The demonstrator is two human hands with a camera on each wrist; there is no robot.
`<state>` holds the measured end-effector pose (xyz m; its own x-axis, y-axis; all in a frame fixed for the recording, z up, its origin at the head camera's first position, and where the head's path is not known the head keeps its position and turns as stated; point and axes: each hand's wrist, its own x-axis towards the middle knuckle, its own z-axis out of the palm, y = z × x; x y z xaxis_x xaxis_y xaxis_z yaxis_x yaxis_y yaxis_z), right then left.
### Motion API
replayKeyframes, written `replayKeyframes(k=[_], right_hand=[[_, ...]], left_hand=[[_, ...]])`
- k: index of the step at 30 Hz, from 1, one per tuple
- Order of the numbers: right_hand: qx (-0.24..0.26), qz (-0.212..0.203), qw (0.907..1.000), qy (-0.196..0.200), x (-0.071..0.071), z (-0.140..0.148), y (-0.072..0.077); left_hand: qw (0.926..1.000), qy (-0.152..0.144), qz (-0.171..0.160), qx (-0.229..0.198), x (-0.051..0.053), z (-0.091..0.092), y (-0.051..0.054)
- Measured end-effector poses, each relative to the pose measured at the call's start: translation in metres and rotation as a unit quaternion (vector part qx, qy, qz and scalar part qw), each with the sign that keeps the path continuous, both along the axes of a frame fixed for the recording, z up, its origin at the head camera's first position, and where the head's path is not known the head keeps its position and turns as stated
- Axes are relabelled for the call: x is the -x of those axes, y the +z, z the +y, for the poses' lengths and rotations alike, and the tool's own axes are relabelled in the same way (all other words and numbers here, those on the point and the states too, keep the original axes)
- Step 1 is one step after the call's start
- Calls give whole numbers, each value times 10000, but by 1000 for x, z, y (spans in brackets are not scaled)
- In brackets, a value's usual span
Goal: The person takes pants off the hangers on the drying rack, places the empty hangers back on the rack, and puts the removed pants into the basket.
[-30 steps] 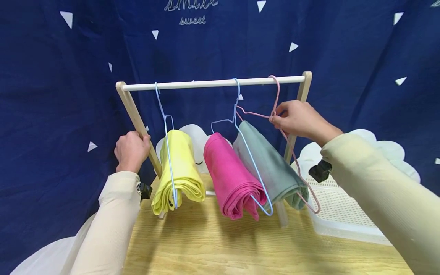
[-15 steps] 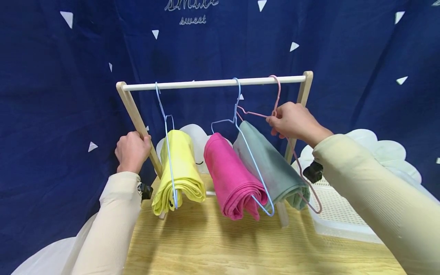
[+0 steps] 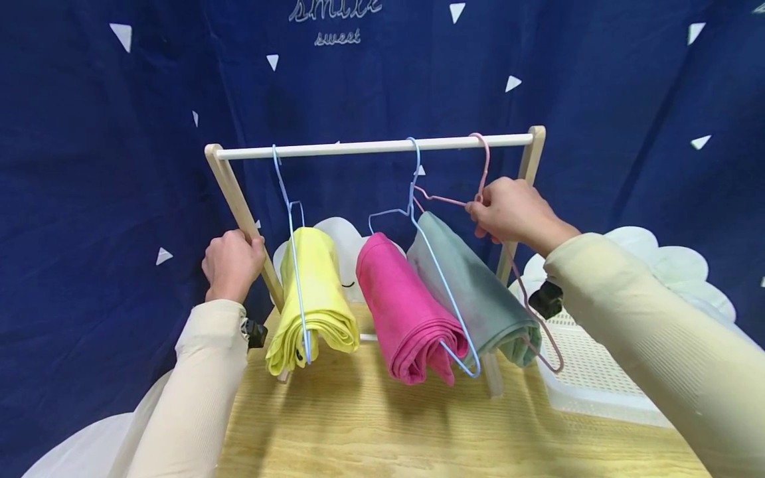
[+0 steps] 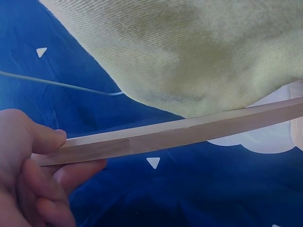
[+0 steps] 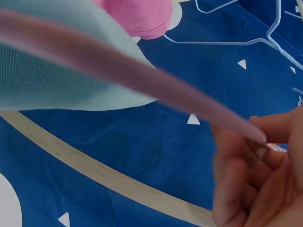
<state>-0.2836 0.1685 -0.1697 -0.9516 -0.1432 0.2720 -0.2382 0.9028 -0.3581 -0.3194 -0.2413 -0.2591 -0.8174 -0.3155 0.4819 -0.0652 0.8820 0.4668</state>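
A small clothes rack [image 3: 370, 147] with a white rail and wooden legs stands on the table. My left hand [image 3: 234, 262] grips its left leg [image 4: 156, 137], thumb on one side and fingers curled on the other. My right hand [image 3: 516, 211] pinches the pink hanger [image 5: 156, 87] just below its hook, which sits over the rail near the right end. A grey-green cloth [image 3: 472, 285] is draped over that hanger. Beside it, a magenta cloth [image 3: 409, 309] hangs from a blue hanger [image 3: 445, 279]. Further left, a yellow cloth [image 3: 313, 292] hangs from another blue hanger [image 3: 295, 265].
A white perforated basket [image 3: 603, 372] stands on the wooden table [image 3: 358, 425] at the right, partly behind my right forearm. Behind the rack hangs a dark blue curtain [image 3: 382, 79] with white triangles and cloud shapes.
Over the last second my right hand has shifted slightly left and down at the neck of the pink hanger. My left hand keeps its grip on the rack leg.
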Motion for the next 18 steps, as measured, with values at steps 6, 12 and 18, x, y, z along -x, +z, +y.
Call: replayKeyframes(k=[6, 12, 18], right_hand=[[-276, 275, 9992, -94, 0, 0, 4], [-303, 324, 9989, -124, 0, -2, 6], [-258, 269, 9991, -185, 0, -3, 4]], left_hand=[[10000, -25, -6, -2, 0, -1, 1], [10000, -13, 1, -6, 0, -2, 0], [10000, -36, 13, -6, -1, -1, -1]])
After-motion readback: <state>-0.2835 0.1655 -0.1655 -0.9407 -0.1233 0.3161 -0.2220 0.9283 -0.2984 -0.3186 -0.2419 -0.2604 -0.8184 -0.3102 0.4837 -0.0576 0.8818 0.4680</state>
